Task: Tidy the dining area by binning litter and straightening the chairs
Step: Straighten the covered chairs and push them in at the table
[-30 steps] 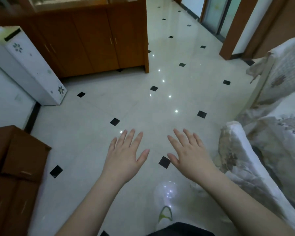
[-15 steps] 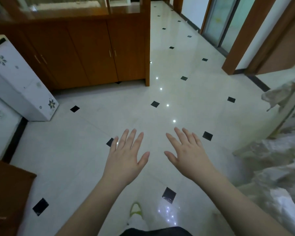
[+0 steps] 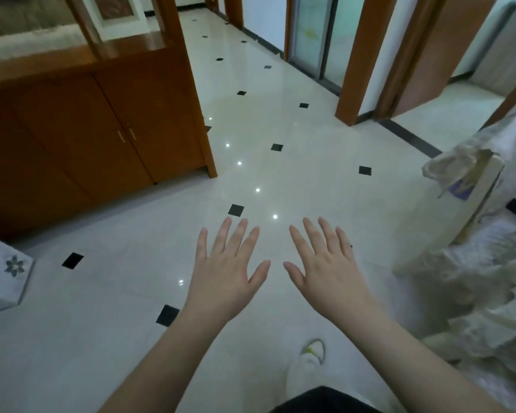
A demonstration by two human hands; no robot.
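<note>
My left hand [image 3: 225, 269] and my right hand [image 3: 325, 263] are stretched out side by side in front of me, palms down, fingers straight and spread. Neither hand holds or touches anything. Below them lies a glossy cream tiled floor [image 3: 295, 162] with small black inset squares. No litter, bin or dining chair shows in this view.
A wooden cabinet [image 3: 102, 120] stands at the left. A white floral appliance [image 3: 3, 278] sits at the left edge. Cloth-covered furniture [image 3: 474, 263] lines the right side. Wooden door frames [image 3: 358, 64] and glass doors stand at the back. My white shoe [image 3: 307, 362] is on the floor.
The view has swung up and to the right along the hallway as I step forward. The white appliance and brown furniture slid off to the left. Both hands stay open and spread.
</note>
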